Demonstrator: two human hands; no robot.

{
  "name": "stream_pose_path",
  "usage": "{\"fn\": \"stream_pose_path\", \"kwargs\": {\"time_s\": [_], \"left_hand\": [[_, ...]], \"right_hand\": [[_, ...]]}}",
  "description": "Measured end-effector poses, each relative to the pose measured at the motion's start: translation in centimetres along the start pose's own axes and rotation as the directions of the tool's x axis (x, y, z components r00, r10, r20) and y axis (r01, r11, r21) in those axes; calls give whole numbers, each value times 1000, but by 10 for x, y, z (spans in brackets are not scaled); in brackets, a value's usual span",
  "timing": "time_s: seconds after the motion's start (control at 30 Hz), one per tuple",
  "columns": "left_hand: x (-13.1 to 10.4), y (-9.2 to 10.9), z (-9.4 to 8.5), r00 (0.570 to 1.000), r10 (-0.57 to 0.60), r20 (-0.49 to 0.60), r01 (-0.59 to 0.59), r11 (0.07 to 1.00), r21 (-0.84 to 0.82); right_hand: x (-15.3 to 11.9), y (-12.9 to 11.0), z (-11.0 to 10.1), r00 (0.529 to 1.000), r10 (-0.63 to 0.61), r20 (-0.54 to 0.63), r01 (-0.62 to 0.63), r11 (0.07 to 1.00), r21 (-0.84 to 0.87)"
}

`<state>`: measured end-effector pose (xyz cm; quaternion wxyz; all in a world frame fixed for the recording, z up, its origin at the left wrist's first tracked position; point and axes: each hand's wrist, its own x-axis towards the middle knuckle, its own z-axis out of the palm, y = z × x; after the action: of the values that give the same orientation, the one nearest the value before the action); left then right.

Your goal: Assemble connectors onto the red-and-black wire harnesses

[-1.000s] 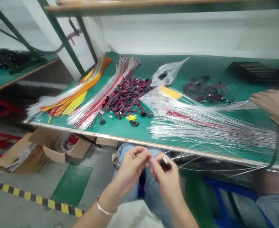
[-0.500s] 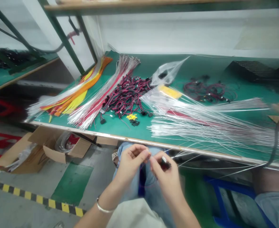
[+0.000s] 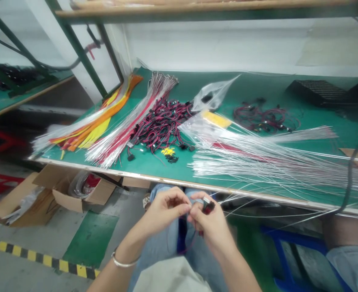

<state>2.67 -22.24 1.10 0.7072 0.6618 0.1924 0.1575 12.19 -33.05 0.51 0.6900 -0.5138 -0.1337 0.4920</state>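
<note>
Left hand (image 3: 166, 211): fingertips pinching together against the right hand's.
Right hand (image 3: 210, 221): fingers clamping a small black connector (image 3: 208, 205).
Advice: keeping the connector steady while working, judging by its smallness.

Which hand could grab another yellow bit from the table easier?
Probably the left hand: the right hand pinches the black connector, and the yellow bits lie above the left.

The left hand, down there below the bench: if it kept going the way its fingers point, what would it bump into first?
The left hand points right, toward the right hand. Their fingertips already look close or touching, so it would likely meet those fingers, or the small black connector they pinch; depth is unclear.
</note>
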Motion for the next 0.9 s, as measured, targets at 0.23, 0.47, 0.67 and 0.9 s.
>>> {"fn": "stream_pose_path", "kwargs": {"time_s": [0.23, 0.47, 0.67, 0.9], "left_hand": [[-9, 10, -7, 972, 197, -126, -152, 943, 296], [-6, 2, -5, 980, 138, -145, -100, 966, 238], [57, -26, -43, 943, 167, -289, 49, 787, 615], [111, -52, -96, 938, 228, -261, 102, 538, 837]], "right_hand": [[1, -7, -2, 994, -26, 103, 46, 980, -192], [4, 2, 2, 993, -59, 103, 69, 992, -104], [9, -3, 6, 994, -81, -69, 78, 996, -49], [10, -6, -2, 992, -27, -127, 30, 999, 22]]}}
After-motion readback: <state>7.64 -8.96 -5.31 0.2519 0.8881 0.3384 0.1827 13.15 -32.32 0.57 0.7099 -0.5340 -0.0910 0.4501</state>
